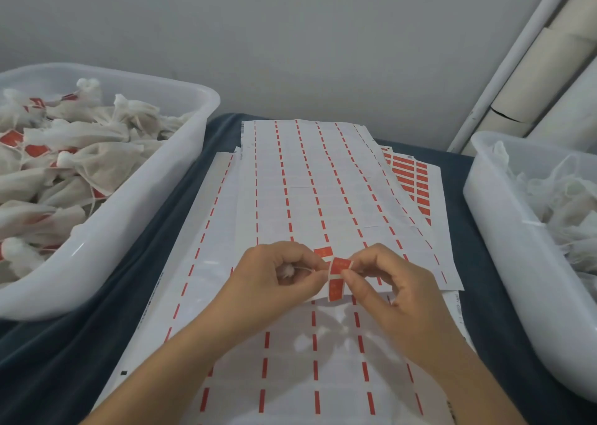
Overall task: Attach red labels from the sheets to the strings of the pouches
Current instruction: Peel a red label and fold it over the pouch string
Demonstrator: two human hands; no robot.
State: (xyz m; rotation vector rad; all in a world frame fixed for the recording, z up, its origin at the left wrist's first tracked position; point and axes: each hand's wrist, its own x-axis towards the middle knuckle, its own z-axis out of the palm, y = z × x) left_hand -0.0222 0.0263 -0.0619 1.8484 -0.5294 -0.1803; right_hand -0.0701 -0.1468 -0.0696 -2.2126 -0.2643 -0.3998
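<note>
A dark blue cloth [468, 179] covers the table, which stands against a plain grey wall [290, 37], with pale tubes [555, 79] leaning in the right corner. Overlapping label sheets [310, 182], mostly peeled down to red dashes, lie in the middle. A white tub [135, 218] on the left is heaped with pouches [80, 153] already carrying red tags; another tub [494, 218] on the right holds plain white ones.

The left hand [274, 276] is curled, its fingertips pinching a thin white string [307, 269], with a bit of white pouch fabric [287, 271] showing inside the fist. The right hand [391, 282] pinches a red label [337, 277] between thumb and forefinger. The label is folded over at the string's end, just above the sheets, its lower half hanging down.
</note>
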